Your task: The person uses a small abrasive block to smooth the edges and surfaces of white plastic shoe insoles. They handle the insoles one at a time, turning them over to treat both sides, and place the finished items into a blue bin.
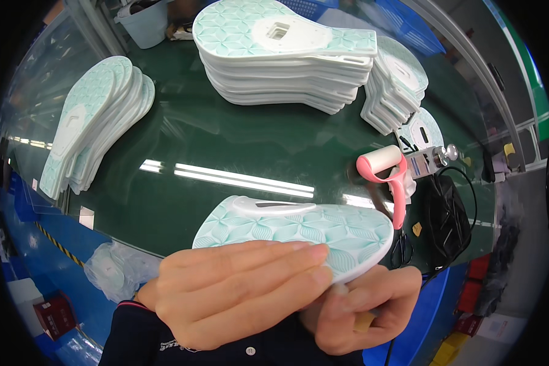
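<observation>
A rounded white plastic panel with a teal leaf pattern and a slotted white raised part is tilted up in front of me. My left hand lies across its near side, fingers together and pressed on the patterned face; the thumb is hidden. At the panel's lower right edge, my right hand is closed with curled fingers, its thumb by the rim. Something small and yellowish shows inside those fingers, too little of it to name.
Similar panels stand in a tall stack at the back, a leaning row at left and another pile at back right. A pink-handled lint roller, scissors and a black bag lie right on the green table.
</observation>
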`<state>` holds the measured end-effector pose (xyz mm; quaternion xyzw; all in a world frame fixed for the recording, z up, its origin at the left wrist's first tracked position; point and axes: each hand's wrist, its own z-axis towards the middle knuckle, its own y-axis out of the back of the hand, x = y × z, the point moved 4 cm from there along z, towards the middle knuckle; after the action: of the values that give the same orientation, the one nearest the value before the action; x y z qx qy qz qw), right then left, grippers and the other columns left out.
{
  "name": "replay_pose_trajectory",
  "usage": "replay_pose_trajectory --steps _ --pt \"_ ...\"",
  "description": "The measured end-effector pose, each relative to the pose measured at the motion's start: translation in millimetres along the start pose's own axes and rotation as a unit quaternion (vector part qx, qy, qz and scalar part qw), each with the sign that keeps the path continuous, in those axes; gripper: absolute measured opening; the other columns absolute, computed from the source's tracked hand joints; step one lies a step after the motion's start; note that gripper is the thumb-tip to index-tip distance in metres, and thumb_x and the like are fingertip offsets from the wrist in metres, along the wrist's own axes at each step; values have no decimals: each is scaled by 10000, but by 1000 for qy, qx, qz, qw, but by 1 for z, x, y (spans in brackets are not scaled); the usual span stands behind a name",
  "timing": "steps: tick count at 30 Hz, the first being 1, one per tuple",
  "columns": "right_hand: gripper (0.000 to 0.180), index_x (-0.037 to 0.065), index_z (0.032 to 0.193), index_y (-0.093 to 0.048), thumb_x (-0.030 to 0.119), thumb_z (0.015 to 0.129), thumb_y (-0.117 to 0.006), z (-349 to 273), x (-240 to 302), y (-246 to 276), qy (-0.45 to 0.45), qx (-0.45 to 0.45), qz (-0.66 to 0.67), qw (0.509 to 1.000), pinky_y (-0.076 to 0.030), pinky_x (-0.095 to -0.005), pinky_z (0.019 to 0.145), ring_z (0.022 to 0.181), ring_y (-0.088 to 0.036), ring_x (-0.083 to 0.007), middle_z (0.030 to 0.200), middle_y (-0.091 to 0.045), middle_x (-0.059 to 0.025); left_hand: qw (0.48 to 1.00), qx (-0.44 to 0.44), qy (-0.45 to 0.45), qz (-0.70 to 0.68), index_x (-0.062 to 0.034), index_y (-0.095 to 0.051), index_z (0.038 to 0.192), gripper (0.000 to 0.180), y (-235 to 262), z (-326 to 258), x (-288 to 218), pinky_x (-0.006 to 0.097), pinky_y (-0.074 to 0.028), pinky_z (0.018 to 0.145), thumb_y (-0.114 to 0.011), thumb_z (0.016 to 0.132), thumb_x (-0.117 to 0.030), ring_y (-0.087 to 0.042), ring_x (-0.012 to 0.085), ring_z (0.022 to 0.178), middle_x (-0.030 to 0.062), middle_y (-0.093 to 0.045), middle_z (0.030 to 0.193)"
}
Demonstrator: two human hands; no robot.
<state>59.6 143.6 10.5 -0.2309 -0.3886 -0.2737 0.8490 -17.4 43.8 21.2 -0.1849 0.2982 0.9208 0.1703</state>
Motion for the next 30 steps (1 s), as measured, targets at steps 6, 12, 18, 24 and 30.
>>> replay_pose_trajectory --steps 6,12,18,24,30 --pt "184 18 734 -358 -33 665 -520 2 -2 3 -30 -53 32 998 -327 -190 478 452 -364 -63 529 -421 -28 1000 1 -6 6 58 -578 829 246 -1 1 1 284 -535 579 -597 584 75 -637 250 664 181 -622 750" --pt "172 14 745 -361 -40 668 -506 1 0 1 -20 -44 19 999 -332 -187 480 453 -372 -62 539 -413 -29 1000 15 -7 4 58 -577 829 230 2 1 0 280 -536 574 -631 606 40 -637 248 664 178 -622 747" --pt "175 7 757 -363 -59 666 -498 1 0 2 -9 -8 20 1000 -339 -189 478 448 -379 -63 535 -412 -27 1000 0 -11 -2 56 -578 833 232 -2 -1 1 283 -537 565 -654 619 11 -638 245 655 177 -623 748" --pt "173 9 745 -359 -63 660 -491 -3 0 3 -6 -6 -14 1000 -340 -194 463 430 -387 -71 523 -430 -40 1000 -3 -7 9 53 -583 821 225 -3 0 -1 285 -537 560 -650 608 24 -639 243 657 179 -623 744" --pt "190 10 742 -365 -66 646 -511 -3 -2 1 -36 -47 18 998 -340 -197 473 445 -393 -71 520 -426 -34 1000 -19 -3 13 51 -585 815 234 -4 -2 0 283 -537 559 -643 588 41 -638 244 654 182 -623 745"
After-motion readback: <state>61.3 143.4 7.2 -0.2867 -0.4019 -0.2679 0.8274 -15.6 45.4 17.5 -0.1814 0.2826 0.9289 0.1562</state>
